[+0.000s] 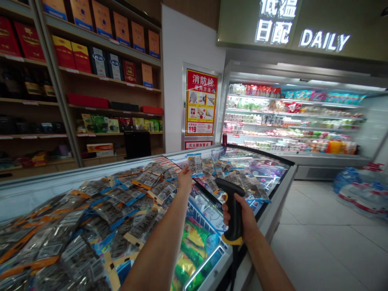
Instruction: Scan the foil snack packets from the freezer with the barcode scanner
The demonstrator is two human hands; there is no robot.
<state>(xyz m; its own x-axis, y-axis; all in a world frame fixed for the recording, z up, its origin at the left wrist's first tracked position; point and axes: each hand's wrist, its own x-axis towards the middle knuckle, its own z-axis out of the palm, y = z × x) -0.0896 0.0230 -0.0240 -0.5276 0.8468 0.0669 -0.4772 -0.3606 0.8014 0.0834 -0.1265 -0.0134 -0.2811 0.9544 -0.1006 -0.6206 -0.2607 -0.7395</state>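
My right hand [242, 214] is wrapped round the grip of a black and yellow barcode scanner [233, 210], whose head points up and to the left and whose cable hangs down. Stretched out over the freezer, my left hand [184, 178] has its fingers closed on the edge of a small clear snack packet [195, 165] with blue trim. A large heap of similar packets [127, 206], trimmed in orange or blue, covers the left part of the freezer top. More packets [239, 180] lie on the glass beyond the scanner.
Green and yellow bags [194, 242] lie inside the chest freezer [285, 190] below my arms. A red can [224, 140] stands at its far edge. Shelves of boxes [103, 62] rise at left; wrapped water bottles [360, 190] stand on the floor at right, near a refrigerated display [303, 155].
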